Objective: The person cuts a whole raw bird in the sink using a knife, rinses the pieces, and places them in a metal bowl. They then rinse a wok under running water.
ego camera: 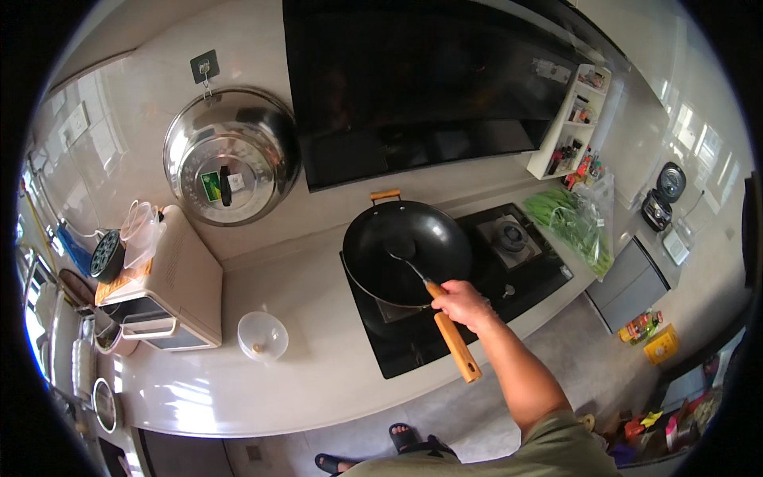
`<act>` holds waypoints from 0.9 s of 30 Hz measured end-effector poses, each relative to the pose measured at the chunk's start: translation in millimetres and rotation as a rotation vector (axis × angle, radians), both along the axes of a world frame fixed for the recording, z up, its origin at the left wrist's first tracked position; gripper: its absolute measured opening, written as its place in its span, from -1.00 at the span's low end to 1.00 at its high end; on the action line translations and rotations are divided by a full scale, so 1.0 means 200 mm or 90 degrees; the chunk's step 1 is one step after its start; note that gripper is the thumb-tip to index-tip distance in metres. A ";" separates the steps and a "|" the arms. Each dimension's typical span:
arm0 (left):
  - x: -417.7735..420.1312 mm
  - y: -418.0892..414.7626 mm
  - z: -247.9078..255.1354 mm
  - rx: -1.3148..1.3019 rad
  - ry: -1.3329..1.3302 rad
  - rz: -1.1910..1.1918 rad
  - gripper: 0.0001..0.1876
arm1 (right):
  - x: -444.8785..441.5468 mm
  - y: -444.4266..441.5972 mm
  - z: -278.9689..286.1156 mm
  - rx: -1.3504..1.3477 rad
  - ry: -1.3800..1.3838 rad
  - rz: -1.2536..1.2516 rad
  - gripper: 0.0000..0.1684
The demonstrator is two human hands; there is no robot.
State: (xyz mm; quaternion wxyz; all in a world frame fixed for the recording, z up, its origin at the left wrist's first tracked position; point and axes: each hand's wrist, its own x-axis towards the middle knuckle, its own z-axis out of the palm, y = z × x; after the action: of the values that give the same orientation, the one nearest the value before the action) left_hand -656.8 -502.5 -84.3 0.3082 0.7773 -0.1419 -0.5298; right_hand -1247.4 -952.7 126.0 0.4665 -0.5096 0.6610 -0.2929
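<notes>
My right hand [464, 304] is closed around the wooden handle of a metal ladle or spatula [411, 266], whose dark head rests inside a black wok [438, 238]. The wok sits on the left burner of a black glass gas hob [381, 349]. Its long wooden handle [458, 349] points towards me beneath my hand, and a small wooden grip [385, 194] stands on its far rim. My left hand is out of view. Left of the hob, a translucent plastic bowl [262, 335] with a small brownish item inside stands on the pale counter.
A cream countertop oven [191, 286] stands at the left. A large steel lid [232, 156] hangs on the wall. Right of the free burner [511, 237] lie leafy greens in a plastic bag [575, 223]. A black range hood [417, 89] overhangs the back; bottles stand in a white rack [572, 125].
</notes>
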 end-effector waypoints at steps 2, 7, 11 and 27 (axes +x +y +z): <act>-0.03 0.09 0.00 0.005 0.012 0.034 -0.57 | 0.01 0.02 0.01 -0.018 -0.140 0.001 -0.67; -0.06 0.31 -0.05 0.008 0.047 0.113 -0.57 | 0.24 0.36 0.08 -0.349 -0.013 0.019 -0.28; -0.06 0.50 -0.13 -0.013 0.102 0.192 -0.56 | 0.57 0.43 0.11 0.074 -0.660 0.191 -0.46; -0.21 0.78 -0.21 0.057 0.071 0.258 -0.59 | 1.23 0.31 -0.95 -0.336 0.301 0.076 -0.40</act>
State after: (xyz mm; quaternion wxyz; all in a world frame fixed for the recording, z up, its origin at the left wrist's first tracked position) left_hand -699.4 -347.4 -125.4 0.3811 0.7722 0.0585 -0.5050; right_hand -1000.5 -890.8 -63.9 0.1691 -0.7041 0.6211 -0.2999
